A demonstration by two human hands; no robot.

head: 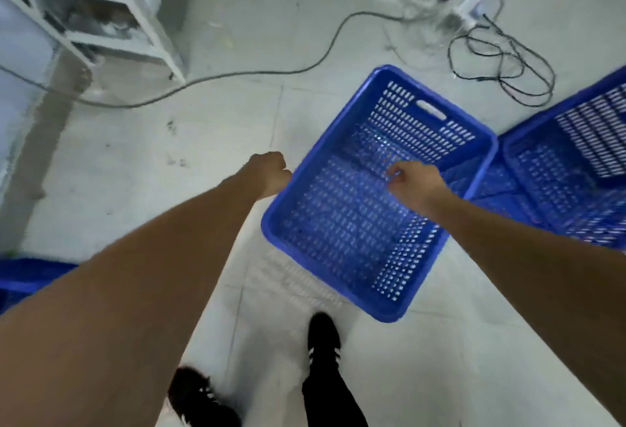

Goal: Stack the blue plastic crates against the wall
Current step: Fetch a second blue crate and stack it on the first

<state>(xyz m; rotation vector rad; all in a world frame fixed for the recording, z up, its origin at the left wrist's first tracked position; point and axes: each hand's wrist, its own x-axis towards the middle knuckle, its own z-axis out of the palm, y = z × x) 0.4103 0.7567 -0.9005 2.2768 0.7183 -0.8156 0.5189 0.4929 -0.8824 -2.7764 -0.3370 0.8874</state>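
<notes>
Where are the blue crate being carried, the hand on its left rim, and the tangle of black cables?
carried crate [338, 233]: head view, on its mesh floor.
left hand [271, 172]: head view, on the knuckles.
black cables [508, 64]: head view, on the looped tangle.

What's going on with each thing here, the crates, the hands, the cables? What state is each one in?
Blue crate: empty, open side up, tilted, apparently held off the floor.
Left hand: closed on the crate's left rim.
Right hand: closed, over the crate's right side; exact grip unclear.
Second crate: empty, at right.
Grey cable: slack across the floor.
Black cords: loosely tangled.
</notes>
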